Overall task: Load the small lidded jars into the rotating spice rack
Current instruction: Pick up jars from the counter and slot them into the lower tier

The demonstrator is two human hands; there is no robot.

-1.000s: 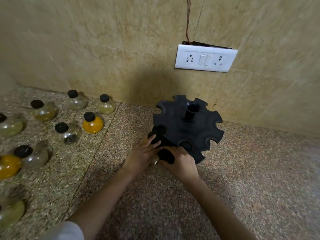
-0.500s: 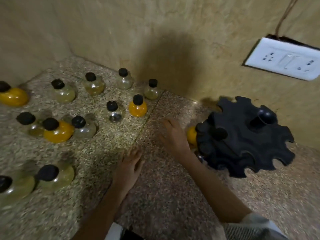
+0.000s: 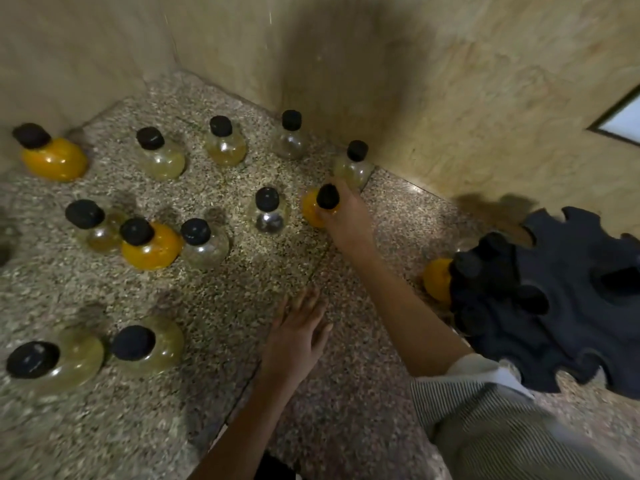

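The black rotating spice rack (image 3: 561, 306) stands at the right, with an orange jar (image 3: 437, 278) seated in a slot on its left side. Several small round jars with black lids stand on the speckled counter at the left. My right hand (image 3: 346, 216) reaches across and wraps an orange-filled jar (image 3: 311, 209) near the back wall. The jar rests on the counter. My left hand (image 3: 298, 337) lies flat on the counter with fingers spread, holding nothing.
A clear jar (image 3: 269, 216) stands just left of the gripped one, a pale yellow jar (image 3: 353, 168) just behind it. Beige walls close the back and left. A white switch plate (image 3: 623, 124) shows at the right edge.
Both hands left the rack. My right hand moved left and back onto an orange jar. My left hand settled flat on the counter. The view swung left toward the jars.
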